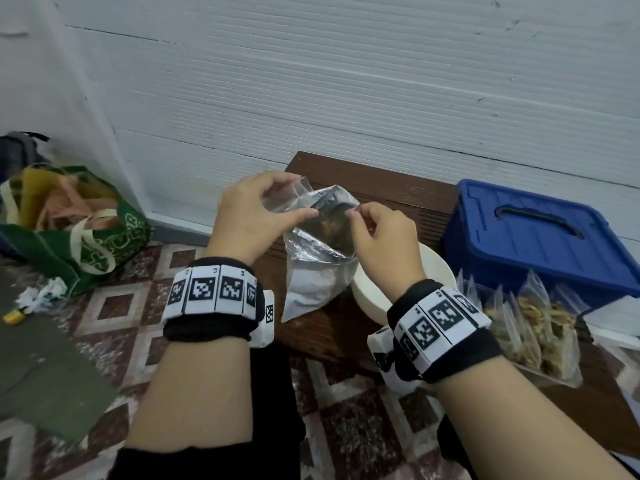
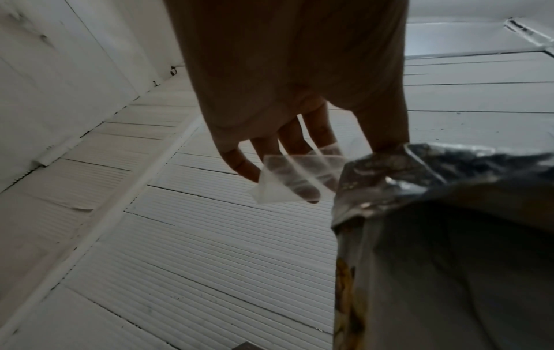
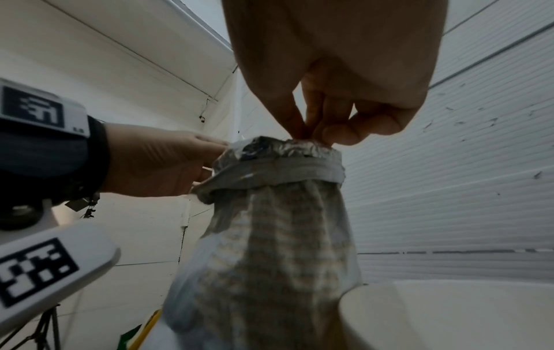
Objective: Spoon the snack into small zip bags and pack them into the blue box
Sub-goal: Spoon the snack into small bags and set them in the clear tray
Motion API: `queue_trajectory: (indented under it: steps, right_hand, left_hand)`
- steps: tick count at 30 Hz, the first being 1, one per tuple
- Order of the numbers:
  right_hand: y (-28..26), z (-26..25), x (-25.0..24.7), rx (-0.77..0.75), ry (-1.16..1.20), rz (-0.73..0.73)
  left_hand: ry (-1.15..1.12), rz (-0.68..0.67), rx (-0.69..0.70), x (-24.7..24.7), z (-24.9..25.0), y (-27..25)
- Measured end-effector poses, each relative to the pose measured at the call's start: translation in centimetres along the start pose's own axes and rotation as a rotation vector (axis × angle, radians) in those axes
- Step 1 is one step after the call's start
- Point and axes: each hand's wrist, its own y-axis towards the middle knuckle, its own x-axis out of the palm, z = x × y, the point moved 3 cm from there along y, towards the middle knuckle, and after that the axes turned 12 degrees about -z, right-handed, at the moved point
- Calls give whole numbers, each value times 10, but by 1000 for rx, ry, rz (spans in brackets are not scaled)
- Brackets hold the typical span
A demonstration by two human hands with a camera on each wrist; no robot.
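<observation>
A large silver foil snack bag (image 1: 311,271) stands open on the wooden table (image 1: 391,188), with brown snack showing inside its mouth. My left hand (image 1: 299,199) holds an empty clear small zip bag (image 1: 294,192) in its fingers, and its thumb lies at the left rim of the foil bag. In the left wrist view the small zip bag (image 2: 288,180) lies across the fingertips (image 2: 246,170) beside the foil bag (image 2: 419,189). My right hand (image 1: 358,212) pinches the foil bag's right rim (image 3: 302,148). The blue box (image 1: 540,237) sits at the right with its lid on.
A white bowl (image 1: 438,271) stands just right of the foil bag, under my right wrist. Several filled zip bags stand in a clear tray (image 1: 530,327) in front of the blue box. A green tote (image 1: 86,233) lies on the tiled floor at left. A white wall is behind.
</observation>
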Motion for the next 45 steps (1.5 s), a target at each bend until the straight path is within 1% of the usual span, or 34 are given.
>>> queue_trajectory:
  steps: [4, 5, 7, 9, 12, 16, 21, 25, 32, 35, 38, 41, 45]
  right_hand:
    - [2, -4, -11, -106, -71, 95]
    - [1, -6, -12, -144, -102, 84]
    - [-3, -12, -10, -201, -137, 3]
    - [-6, -13, -6, -206, -97, -58]
    - [-4, -9, -6, -146, 32, -41]
    - [-2, -4, -8, 0, 182, 9]
    - [1, 12, -25, 237, 398, 169]
    - [7, 20, -37, 357, 493, 244]
    - [16, 28, -61, 433, 557, 323]
    - [20, 29, -76, 425, 575, 376]
    - [25, 24, -90, 375, 548, 406]
    - [31, 17, -93, 331, 484, 369]
    - [36, 2, -85, 258, 416, 295]
  left_hand:
    - [-24, -13, 0, -1, 0, -2]
    - [-32, -22, 2, -1, 1, -2]
    - [-34, -41, 4, 0, 2, -2]
    - [-31, -52, 9, 1, 2, -2]
    - [-33, -51, 8, 2, 1, -2]
    - [-20, -49, 0, 1, 2, -3]
    - [27, -27, 9, -1, 7, -4]
    - [84, 9, 23, -6, 9, -6]
    - [113, 10, 35, -15, 8, -6]
    - [119, -26, 24, -14, 7, -5]
    - [111, -59, 24, -11, 7, -3]
    - [146, -93, 26, -6, 12, -1]
    - [166, -138, 29, 1, 17, 1]
